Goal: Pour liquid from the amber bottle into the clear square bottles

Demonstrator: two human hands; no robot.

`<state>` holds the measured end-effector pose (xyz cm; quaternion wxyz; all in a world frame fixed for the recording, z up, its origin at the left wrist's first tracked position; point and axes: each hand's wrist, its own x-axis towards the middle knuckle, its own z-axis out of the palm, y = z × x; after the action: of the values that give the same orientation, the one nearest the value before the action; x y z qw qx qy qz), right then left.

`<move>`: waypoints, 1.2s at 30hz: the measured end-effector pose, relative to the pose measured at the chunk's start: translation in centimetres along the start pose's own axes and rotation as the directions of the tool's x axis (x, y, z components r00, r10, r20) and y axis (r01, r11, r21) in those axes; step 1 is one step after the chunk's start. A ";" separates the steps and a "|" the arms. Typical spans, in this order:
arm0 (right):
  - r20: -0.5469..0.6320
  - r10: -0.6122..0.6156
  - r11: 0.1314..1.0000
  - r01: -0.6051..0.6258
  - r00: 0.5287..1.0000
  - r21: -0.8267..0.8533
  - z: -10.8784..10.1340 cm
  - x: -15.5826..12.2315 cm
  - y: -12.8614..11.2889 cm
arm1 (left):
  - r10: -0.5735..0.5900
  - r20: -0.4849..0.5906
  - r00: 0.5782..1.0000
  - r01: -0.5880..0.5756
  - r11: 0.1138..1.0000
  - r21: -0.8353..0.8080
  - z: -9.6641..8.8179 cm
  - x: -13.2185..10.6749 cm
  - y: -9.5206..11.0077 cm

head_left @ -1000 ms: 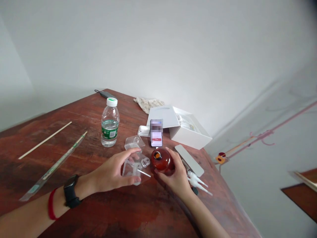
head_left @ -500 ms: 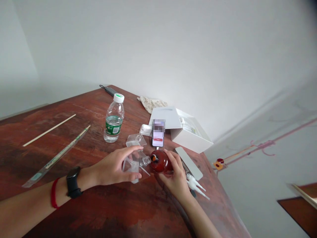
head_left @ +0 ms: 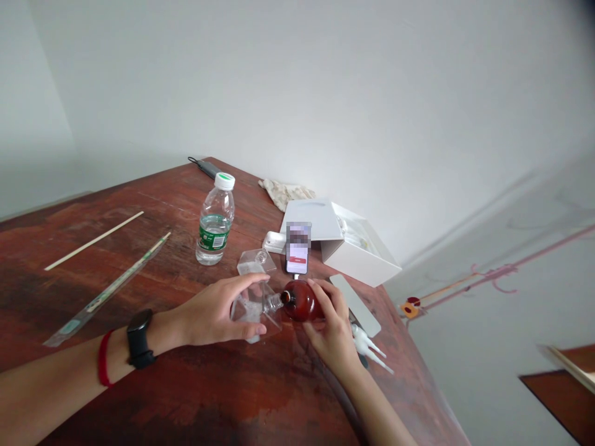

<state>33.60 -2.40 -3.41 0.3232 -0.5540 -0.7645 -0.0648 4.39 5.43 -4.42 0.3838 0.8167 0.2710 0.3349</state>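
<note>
My left hand (head_left: 211,311) grips a small transparent square glass bottle (head_left: 251,310) lying on its side, its neck pointing right. My right hand (head_left: 331,325) holds a round amber glass bottle (head_left: 304,301), tipped over with its dark mouth facing left. The two bottle mouths meet or nearly touch, and I cannot tell which. A thin transparent rod (head_left: 272,316) lies just under the small bottle's neck. Another transparent square bottle (head_left: 255,262) stands beyond my left hand.
A water bottle (head_left: 215,220) and a white box (head_left: 360,254) with its lid (head_left: 311,220) stand on the wooden table (head_left: 209,396). A phone (head_left: 297,249) with a blurred screen is propped nearby. White plastic droppers (head_left: 367,347) lie right of my right hand, beside a white strip (head_left: 356,305).
The amber bottle has tipped from nearly upright onto its side, its mouth swinging left toward the small bottle. The small bottle's neck has turned right to meet it.
</note>
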 end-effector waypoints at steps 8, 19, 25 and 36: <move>-0.028 -0.064 0.989 0.059 0.998 -0.137 -0.2 -0.1 0.0 | -0.040 0.069 0.997 0.040 0.999 0.006 -0.1 0.1 0.1; -0.063 -0.128 0.965 0.109 0.990 -0.239 -0.3 -0.1 -0.3 | -0.074 0.121 0.990 0.072 0.997 0.016 -0.4 0.1 0.4; -0.071 -0.143 0.959 0.120 0.987 -0.256 -0.4 -0.1 -0.5 | -0.062 0.118 0.991 0.060 0.998 0.016 -0.3 0.2 0.4; -0.074 -0.140 0.956 0.115 0.987 -0.269 -0.4 -0.1 -0.5 | -0.060 0.102 0.993 0.060 0.998 0.006 -0.3 0.1 0.6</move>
<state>33.30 -2.79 -3.04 0.2766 -0.5381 -0.7673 -0.2124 4.39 5.32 -3.79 0.4058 0.8249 0.2760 0.2805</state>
